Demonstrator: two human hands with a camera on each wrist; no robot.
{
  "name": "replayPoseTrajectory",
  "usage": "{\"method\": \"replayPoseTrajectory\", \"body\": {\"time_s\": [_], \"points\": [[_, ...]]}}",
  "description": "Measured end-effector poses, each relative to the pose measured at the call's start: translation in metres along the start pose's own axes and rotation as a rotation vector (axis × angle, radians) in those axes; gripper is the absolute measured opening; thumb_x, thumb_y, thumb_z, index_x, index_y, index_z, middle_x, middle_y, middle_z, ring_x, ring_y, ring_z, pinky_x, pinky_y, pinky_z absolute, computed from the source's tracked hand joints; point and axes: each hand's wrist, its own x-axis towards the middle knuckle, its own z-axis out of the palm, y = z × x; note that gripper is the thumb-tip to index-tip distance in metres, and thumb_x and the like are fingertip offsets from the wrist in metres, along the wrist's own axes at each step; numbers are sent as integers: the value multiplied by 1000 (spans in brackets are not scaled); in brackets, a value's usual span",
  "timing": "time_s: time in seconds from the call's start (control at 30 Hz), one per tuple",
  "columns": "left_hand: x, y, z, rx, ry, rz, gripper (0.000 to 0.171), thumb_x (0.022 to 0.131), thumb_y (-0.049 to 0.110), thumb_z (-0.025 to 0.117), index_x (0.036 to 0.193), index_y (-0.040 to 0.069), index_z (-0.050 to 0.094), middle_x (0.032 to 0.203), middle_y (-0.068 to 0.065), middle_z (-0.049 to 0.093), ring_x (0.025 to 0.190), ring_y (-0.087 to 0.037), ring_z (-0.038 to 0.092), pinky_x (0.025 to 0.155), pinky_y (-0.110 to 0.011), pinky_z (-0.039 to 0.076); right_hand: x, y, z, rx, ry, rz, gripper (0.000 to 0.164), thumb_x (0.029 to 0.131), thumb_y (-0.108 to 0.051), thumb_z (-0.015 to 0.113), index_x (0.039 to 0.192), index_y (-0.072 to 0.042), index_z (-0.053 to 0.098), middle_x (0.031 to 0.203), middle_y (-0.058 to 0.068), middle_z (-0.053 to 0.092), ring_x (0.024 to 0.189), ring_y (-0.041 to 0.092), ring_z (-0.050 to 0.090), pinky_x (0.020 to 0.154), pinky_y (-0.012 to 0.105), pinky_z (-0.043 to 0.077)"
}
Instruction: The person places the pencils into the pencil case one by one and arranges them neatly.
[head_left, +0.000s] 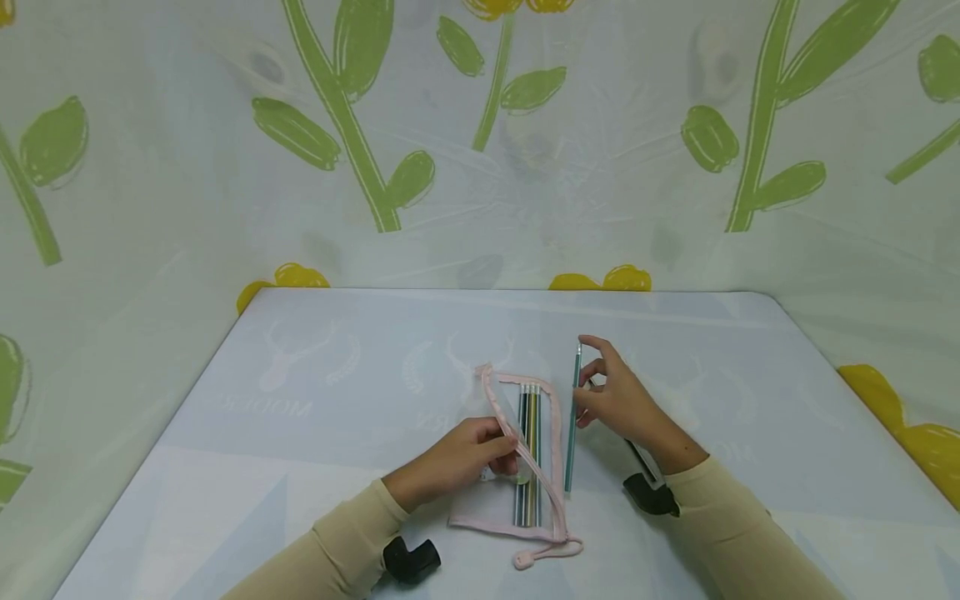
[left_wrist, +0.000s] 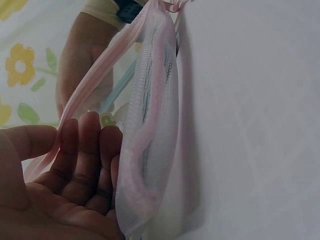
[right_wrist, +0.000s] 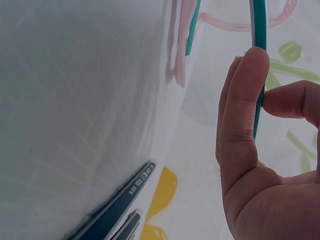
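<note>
A see-through mesh pencil pouch with pink zip trim [head_left: 557, 417] lies at the middle of the table. Several pencils [head_left: 528, 504], dark, teal and yellowish, lie side by side in it. My left hand [head_left: 465, 454] pinches the pink zip edge [left_wrist: 95, 75] between thumb and fingers, lifting that side away from the pouch. To the right of the pouch, my right hand [head_left: 622, 400] holds a teal pencil [head_left: 572, 446] nearly upright in the head view. Thumb and fingers grip its side, while the index finger reaches to its top end.
Dark pencils [right_wrist: 117, 202] lie on the table beneath the right wrist. A pink pull loop [head_left: 551, 552] trails from the pouch's near corner. Black camera mounts [head_left: 411, 560] sit at both wrists. Behind the table [head_left: 360, 333] hangs a leaf-patterned curtain [head_left: 600, 217].
</note>
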Motion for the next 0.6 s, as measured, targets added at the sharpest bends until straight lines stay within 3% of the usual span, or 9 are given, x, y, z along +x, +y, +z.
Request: {"method": "replayPoseTrajectory", "body": {"time_s": [0.43,0.6], "points": [[2,-3,-1,-5,-6,7,31,105,22,48,110,-4,65,89,-11,69,80,-9,62,80,-26,51,1,0,8,37,-19,20,84,88,2,58,157,-11,12,110,23,51,63,24,69,60,38,60],[2,-3,0,-3,-4,14,31,105,21,48,110,-5,65,89,-14,69,80,-9,62,80,-28,51,0,0,10,56,-43,27,84,89,1,58,157,-10,11,111,24,50,64,24,69,61,38,60]]}}
